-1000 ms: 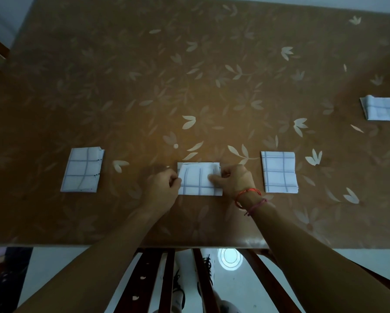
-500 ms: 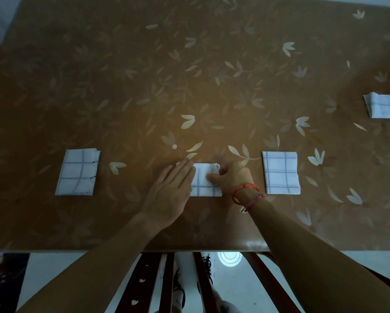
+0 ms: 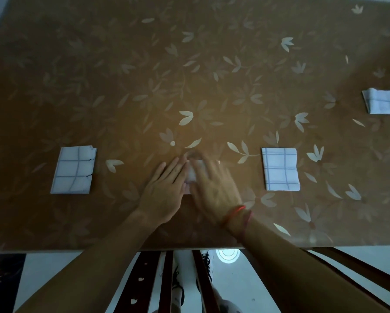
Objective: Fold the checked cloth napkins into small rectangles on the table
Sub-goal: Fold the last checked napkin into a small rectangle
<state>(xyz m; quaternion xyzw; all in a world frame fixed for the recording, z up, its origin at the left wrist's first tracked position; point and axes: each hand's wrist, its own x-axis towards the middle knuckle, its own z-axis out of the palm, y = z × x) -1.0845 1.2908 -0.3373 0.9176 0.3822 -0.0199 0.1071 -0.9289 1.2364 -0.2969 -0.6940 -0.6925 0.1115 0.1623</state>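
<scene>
Filling most of the frame, the brown table (image 3: 189,64) carries a pale leaf pattern, and its near edge runs across the lower part of the picture. Two bare forearms (image 3: 94,263) rise from the bottom edge and meet at lower centre. The left hand (image 3: 164,188) lies flat, palm down, fingers straight and pressed together, their tips on the left edge of the middle napkin (image 3: 195,171). The right hand (image 3: 214,188) covers most of that napkin from the right, fingers stretched out and slightly spread. Motion blur smears it, so it seems to press on the cloth, though contact is not certain. Only a white strip of this napkin shows between the two hands, plus a corner at its upper right, and its fold cannot be read.

Three other checked napkins lie folded as small rectangles. The left napkin (image 3: 74,170) sits at centre left, well apart from the hands. The right napkin (image 3: 281,169) sits at centre right, near the right hand but clear of it. The far napkin (image 3: 382,104) lies higher up at the right edge of the frame, partly cut off.

Below the table edge, dark wooden chair slats (image 3: 142,279) stand over a pale floor (image 3: 42,272), with laced shoes (image 3: 178,288) between them. Thin red cords (image 3: 234,213) circle the right wrist. A small pale dot (image 3: 172,143) sits on the table just above the left fingertips.
</scene>
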